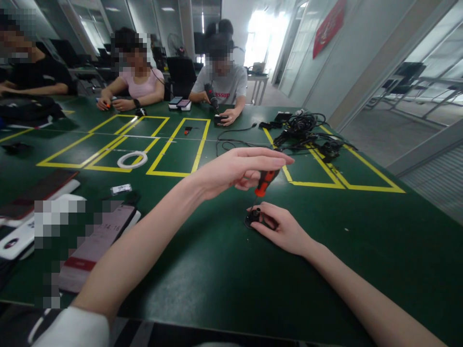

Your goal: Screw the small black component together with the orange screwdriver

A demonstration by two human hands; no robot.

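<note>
My left hand (pixel 238 168) holds a screwdriver (pixel 264 182) with an orange and black handle, upright, its thin tip pointing down. The tip meets a small black part (pixel 254 218) lying on the green table (pixel 202 270). My right hand (pixel 280 229) rests on the table and pins that black part with its fingers. Much of the part is hidden under those fingers.
A phone (pixel 104 238) and white devices lie at the left near me. A white ring (pixel 132 159) sits inside yellow floor-tape boxes. A tangle of black cables (pixel 307 132) lies at the far right. Three people sit at the far side; one holds a power tool (pixel 211 96).
</note>
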